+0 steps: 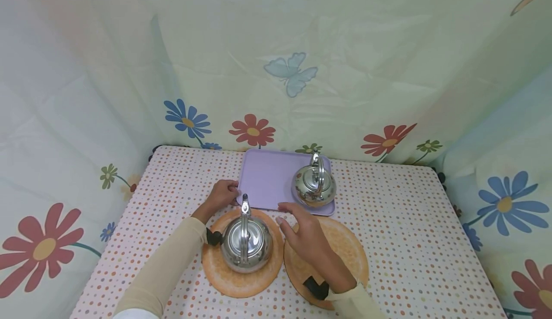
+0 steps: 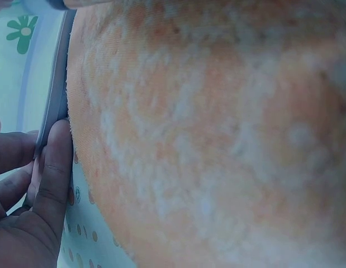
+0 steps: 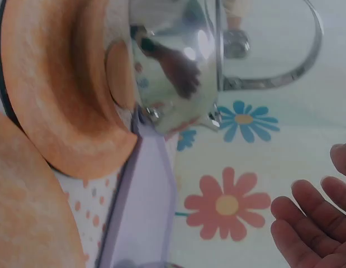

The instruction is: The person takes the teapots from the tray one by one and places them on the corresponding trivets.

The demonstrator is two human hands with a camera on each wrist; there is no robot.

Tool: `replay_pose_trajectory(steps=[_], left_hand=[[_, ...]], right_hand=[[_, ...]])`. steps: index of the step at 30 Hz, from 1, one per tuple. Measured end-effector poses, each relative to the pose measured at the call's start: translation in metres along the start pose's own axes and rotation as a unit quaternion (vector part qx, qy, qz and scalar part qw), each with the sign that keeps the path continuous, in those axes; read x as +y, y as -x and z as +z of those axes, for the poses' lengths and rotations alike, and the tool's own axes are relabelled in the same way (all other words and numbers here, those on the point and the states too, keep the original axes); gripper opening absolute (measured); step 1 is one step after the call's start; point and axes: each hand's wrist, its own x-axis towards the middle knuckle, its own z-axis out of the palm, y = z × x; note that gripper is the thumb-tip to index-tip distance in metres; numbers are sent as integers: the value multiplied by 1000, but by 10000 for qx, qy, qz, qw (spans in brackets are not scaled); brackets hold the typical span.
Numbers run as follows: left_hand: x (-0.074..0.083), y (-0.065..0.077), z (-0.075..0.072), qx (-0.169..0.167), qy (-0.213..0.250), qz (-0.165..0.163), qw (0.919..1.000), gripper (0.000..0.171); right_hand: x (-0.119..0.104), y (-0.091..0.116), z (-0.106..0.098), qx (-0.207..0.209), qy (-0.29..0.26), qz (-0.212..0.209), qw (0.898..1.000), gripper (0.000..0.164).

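My left hand [image 1: 224,193] pinches the front left corner of a lilac tray [image 1: 263,175]; in the left wrist view the thumb and fingers [image 2: 54,173] meet at the tray's thin edge [image 2: 51,106]. A shiny steel kettle [image 1: 307,194] sits at the tray's right end. Between my forearms a second steel kettle [image 1: 233,252] stands on a round, bread-patterned mat [image 1: 241,288], its spout toward the tray. My right hand [image 1: 308,237] is held over another such mat [image 1: 351,252], fingertips near the tray's front edge. Nothing is in it; its fingers [image 3: 309,209] are loosely extended in the right wrist view.
A dotted cloth [image 1: 414,242] covers the table. Curtains [image 1: 345,98] printed with flowers and butterflies hang behind it and along both sides. The tray lies near the table's back edge, and the two mats lie side by side in front of it.
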Motion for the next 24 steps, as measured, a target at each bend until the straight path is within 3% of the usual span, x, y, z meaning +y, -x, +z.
replay_pose_trajectory(steps=[3,13,17,24], left_hand=[[1,0,0,1,-6,-15,10000,44],[4,3,-1,-16,2,-50,10000,44],[3,3,-1,-46,26,-21,10000,44],[4,3,-1,-59,64,17,10000,44]], right_hand=[[3,-3,-8,163,56,176,9997,34],[20,-13,-33,777,458,8,9959,42],[25,-17,-43,1014,701,159,9922,45],[45,-20,-56,1340,468,573,9882,41]])
